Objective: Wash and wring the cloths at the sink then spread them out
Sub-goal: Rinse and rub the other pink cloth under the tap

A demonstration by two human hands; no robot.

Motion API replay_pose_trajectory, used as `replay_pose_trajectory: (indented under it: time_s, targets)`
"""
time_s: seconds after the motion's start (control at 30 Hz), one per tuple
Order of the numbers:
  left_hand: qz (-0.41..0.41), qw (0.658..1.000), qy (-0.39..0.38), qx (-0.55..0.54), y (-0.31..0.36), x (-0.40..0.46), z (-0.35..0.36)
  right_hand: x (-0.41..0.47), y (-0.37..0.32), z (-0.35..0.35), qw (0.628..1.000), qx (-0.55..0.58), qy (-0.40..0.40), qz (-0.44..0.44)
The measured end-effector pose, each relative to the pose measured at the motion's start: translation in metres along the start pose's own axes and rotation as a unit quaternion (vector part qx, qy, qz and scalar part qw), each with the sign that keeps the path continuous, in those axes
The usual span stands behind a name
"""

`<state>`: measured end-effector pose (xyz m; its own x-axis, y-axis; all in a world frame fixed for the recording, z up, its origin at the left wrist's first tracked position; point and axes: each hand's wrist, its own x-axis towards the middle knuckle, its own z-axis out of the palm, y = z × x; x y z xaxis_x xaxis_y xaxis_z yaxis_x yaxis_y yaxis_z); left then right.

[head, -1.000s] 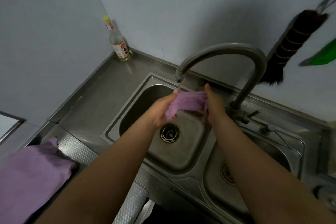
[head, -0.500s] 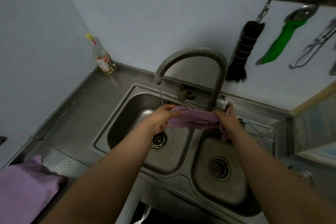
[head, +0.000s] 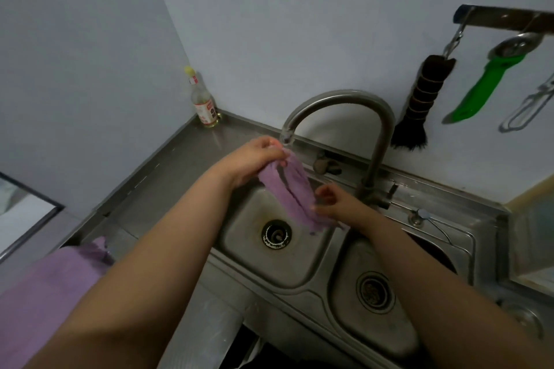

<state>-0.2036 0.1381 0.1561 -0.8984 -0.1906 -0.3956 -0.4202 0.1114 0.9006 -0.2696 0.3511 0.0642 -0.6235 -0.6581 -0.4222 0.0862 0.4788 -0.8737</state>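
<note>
Left hand [head: 254, 157] grips the upper end of the purple cloth [head: 292, 189]; right hand [head: 338, 205] pinches the lower. Limp, probably sodden: hold both ends.

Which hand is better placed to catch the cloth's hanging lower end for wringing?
Right, most likely. The right hand is at the lower end of the purple cloth, while the left hand is occupied gripping its top end by the faucet.
</note>
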Motion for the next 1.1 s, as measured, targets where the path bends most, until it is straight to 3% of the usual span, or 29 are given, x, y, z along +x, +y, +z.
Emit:
replay_pose_trajectory:
  time_s: [0.07, 0.17, 0.3, 0.5, 0.6, 0.8, 0.97, 1.1]
  targets:
    - [0.040, 0.990, -0.007, 0.134, 0.023, -0.008, 0.003, -0.002, -0.026, 0.011, 0.997, 0.005, -0.031, -0.064]
    - [0.042, 0.949, -0.044, 0.310, 0.054, -0.023, 0.009, -0.007, -0.064, 0.029, 0.982, 0.041, -0.064, -0.174]
    - [0.020, 0.905, -0.055, 0.420, 0.092, -0.045, 0.001, -0.007, -0.094, 0.051, 0.974, 0.036, -0.042, -0.220]
    - [0.027, 0.817, -0.036, 0.575, 0.119, -0.067, -0.009, 0.004, -0.099, 0.070, 0.979, -0.013, -0.052, -0.198]
    - [0.037, 0.803, -0.057, 0.593, 0.115, -0.071, -0.011, 0.003, -0.101, 0.080, 0.982, -0.048, -0.065, -0.168]
    - [0.146, 0.731, -0.028, 0.666, 0.092, -0.075, -0.002, 0.008, -0.098, 0.095, 0.982, -0.115, -0.098, -0.115]
    - [0.187, 0.747, 0.008, 0.638, 0.074, -0.081, -0.039, 0.002, -0.098, 0.101, 0.986, -0.074, -0.138, -0.062]
    - [0.126, 0.835, 0.051, 0.534, 0.050, -0.084, -0.092, -0.006, -0.094, 0.082, 0.991, -0.048, -0.128, -0.009]
